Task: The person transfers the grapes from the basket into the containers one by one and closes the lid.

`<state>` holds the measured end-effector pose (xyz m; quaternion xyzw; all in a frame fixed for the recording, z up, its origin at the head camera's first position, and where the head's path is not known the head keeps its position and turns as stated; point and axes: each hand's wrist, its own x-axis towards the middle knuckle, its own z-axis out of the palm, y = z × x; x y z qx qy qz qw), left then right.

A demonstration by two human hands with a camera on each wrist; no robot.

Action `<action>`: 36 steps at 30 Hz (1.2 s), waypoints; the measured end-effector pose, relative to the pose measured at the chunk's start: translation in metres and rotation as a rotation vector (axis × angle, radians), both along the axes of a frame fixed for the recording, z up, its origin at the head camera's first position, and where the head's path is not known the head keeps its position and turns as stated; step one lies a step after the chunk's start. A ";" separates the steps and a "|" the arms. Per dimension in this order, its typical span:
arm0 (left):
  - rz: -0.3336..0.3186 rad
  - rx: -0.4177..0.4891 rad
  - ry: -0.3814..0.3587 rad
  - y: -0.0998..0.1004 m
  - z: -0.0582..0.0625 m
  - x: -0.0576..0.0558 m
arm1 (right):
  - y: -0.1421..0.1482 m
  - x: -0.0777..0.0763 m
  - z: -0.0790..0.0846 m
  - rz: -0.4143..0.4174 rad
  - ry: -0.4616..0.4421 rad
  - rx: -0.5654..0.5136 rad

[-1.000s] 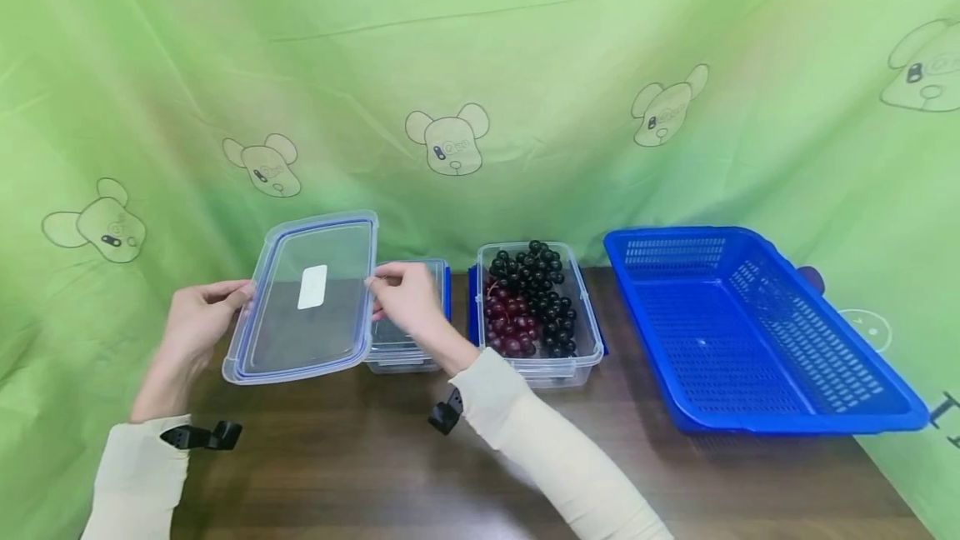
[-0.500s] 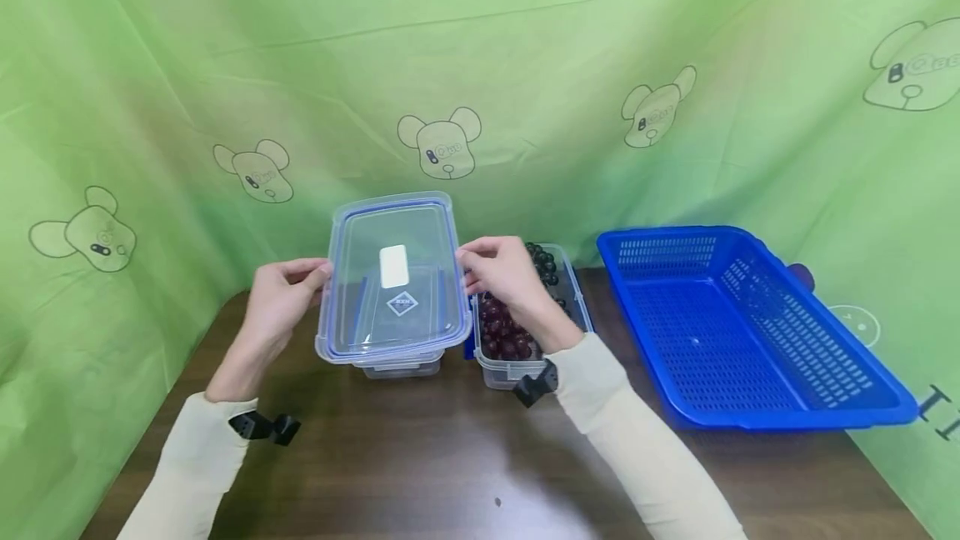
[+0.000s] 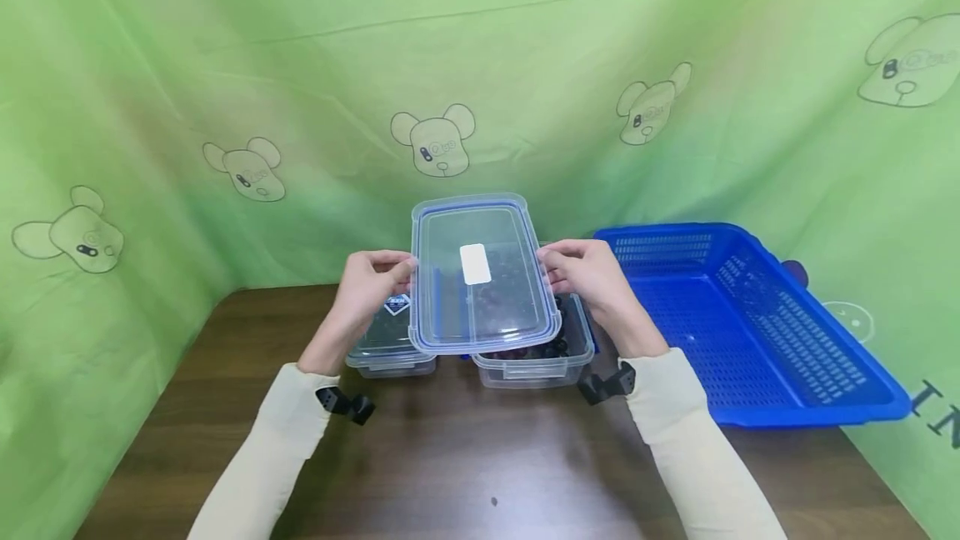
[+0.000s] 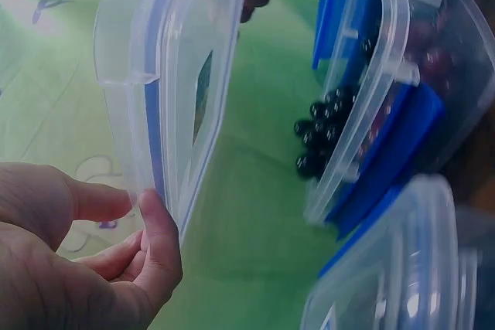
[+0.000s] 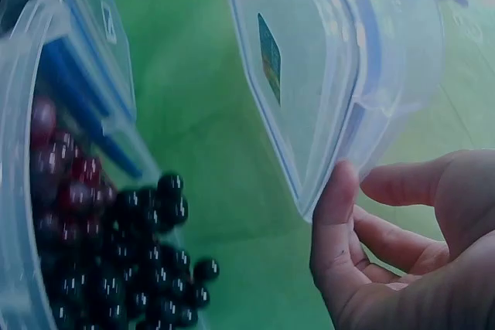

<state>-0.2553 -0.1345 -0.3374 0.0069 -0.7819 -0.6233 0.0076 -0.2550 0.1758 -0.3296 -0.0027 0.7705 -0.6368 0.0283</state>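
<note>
A clear rectangular lid [image 3: 495,307] with a blue seal and a white label hangs over the right-hand box, held by both hands. My left hand [image 3: 367,286] pinches its left edge between thumb and fingers, and my right hand [image 3: 596,277] pinches the right edge. Below it stands a clear plastic box [image 3: 536,373] without a cover. In the right wrist view the box holds red grapes [image 5: 77,183] and black grapes [image 5: 147,268], some of the black ones rising past the rim. From the head view the lid covers most of the fruit.
Left of the grape box stands a lidded clear box [image 3: 390,357], partly behind my left hand. Blue side flaps [image 4: 387,168] stick out between the two boxes. A large blue perforated basket [image 3: 757,340] sits at the right, with a purple round thing [image 3: 795,273] behind its rim.
Both hands have carried the lid rightward, from left of the lidded box, across it, to above the grape box. The lidded box shows again at the left.
</note>
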 end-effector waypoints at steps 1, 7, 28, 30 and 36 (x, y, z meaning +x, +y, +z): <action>-0.003 0.017 -0.002 0.005 -0.003 -0.001 | 0.004 0.001 -0.001 -0.006 -0.003 0.008; -0.033 0.074 -0.035 0.037 -0.023 -0.011 | 0.031 0.002 -0.011 -0.036 -0.018 0.029; -0.005 0.228 -0.085 0.061 -0.025 -0.025 | 0.043 -0.001 -0.014 -0.151 -0.045 0.117; 0.001 0.242 -0.059 0.060 -0.023 -0.026 | 0.041 -0.002 -0.013 -0.174 -0.010 0.101; 0.016 0.300 0.116 0.058 -0.016 -0.023 | 0.037 -0.001 -0.005 -0.255 0.184 0.099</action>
